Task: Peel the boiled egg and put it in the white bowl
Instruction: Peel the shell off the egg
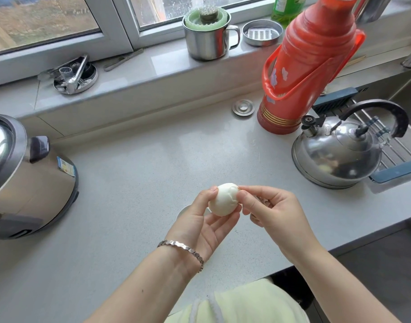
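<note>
Head view: the left grip (207, 227) curls round the egg (223, 199), held above the worktop (153, 159) and over the white bowl (183, 211), of which only a rim edge shows behind it. The right grip (269, 210) pinches at the egg's upper right, apparently on a shell flap. To peel well, the person should lift the flap shallowly, take the membrane with it and turn the egg without squeezing; count: one egg, one bowl, one kettle (335, 155), one flask (309, 66).
</note>
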